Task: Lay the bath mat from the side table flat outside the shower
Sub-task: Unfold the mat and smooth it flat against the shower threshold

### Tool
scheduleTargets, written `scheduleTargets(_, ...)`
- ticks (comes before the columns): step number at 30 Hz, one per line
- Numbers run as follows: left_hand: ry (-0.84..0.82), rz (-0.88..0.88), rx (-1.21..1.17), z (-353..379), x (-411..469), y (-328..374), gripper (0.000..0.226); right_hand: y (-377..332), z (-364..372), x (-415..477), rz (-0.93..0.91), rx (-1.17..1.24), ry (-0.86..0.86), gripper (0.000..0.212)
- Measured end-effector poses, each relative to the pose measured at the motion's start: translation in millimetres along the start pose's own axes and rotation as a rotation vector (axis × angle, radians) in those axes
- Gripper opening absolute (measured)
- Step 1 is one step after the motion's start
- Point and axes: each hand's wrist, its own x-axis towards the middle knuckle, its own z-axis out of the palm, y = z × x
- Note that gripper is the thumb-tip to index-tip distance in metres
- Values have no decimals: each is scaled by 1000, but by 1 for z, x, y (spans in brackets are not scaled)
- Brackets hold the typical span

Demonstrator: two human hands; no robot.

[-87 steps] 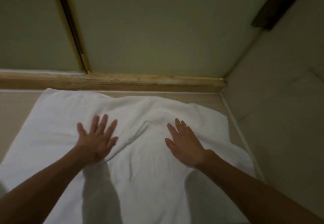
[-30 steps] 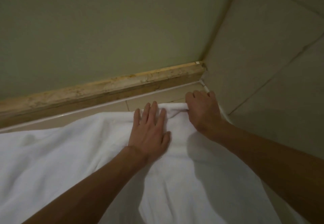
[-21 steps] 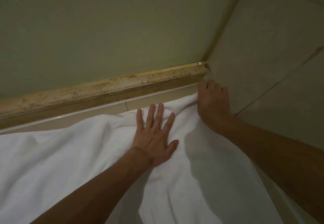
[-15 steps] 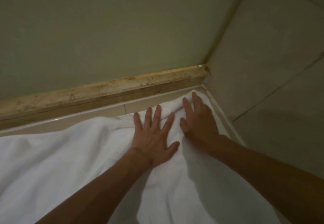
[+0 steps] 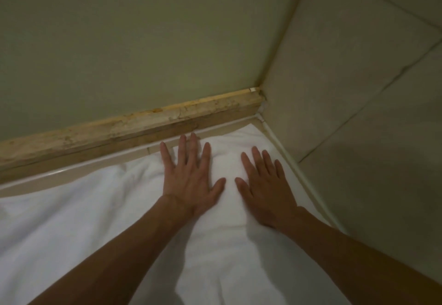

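The white bath mat (image 5: 79, 221) lies spread on the floor, its far right corner reaching almost into the corner of the room. My left hand (image 5: 191, 178) presses flat on the mat near its far edge, fingers straight and spread. My right hand (image 5: 265, 187) lies flat beside it, palm down on the mat's right part close to the wall. A few soft wrinkles show left of my left hand. My forearms hide part of the mat's near side.
A worn stone threshold (image 5: 124, 130) runs along the mat's far edge, with a greenish panel (image 5: 131, 41) above it. A tiled wall (image 5: 358, 89) stands on the right, meeting the floor at a pale strip (image 5: 294, 168).
My right hand let go of the mat's far right corner and flattened on the mat. Both hands moved apart a little, and the corner lies flatter than before.
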Motion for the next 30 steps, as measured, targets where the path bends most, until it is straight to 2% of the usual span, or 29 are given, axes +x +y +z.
scheduleTargets(5,-63,-68,-34,0,-4,4,95,4,-3,-9,27,9,-20,66)
scheduleTargets(9,-48,61,-83,3,-7,18,86,-9,-15,2,29,-8,53,65)
scheduleTargets(12,-83,60,-77,9,-5,22,82,-15,-23,21,-40,44,99,66)
scheduleTargets(17,-70,78,-50,13,-1,20,85,1,-10,36,-17,41,-20,63)
scheduleTargets(30,-78,138,-57,10,34,17,89,18,-5,59,23,59,19,65)
